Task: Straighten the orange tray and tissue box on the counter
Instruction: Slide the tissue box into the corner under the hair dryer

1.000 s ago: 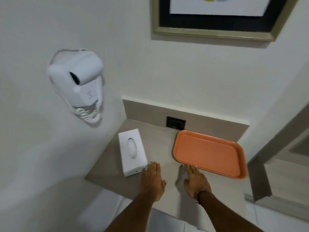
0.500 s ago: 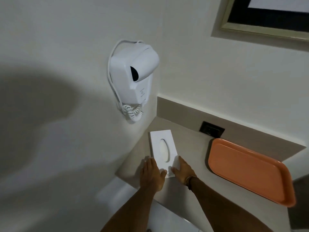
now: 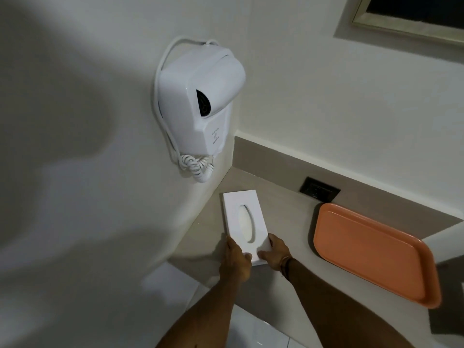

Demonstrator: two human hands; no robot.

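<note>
A white tissue box [image 3: 242,213] with an oval slot lies on the beige counter [image 3: 288,217], close to the left wall. My left hand [image 3: 234,262] grips its near left corner and my right hand [image 3: 275,252] grips its near right side, thumbs over the top. The orange tray [image 3: 371,254] lies empty to the right, apart from both hands, its long side running down towards the counter's right end.
A white wall-mounted hair dryer [image 3: 200,109] with a coiled cord hangs above the box. A black wall socket [image 3: 319,192] sits in the backsplash behind the tray. A framed picture [image 3: 411,18] hangs at top right. White floor tiles show below the counter edge.
Both hands left the bare counter and closed on the near end of the tissue box. My view swung left, so the tray now sits further right.
</note>
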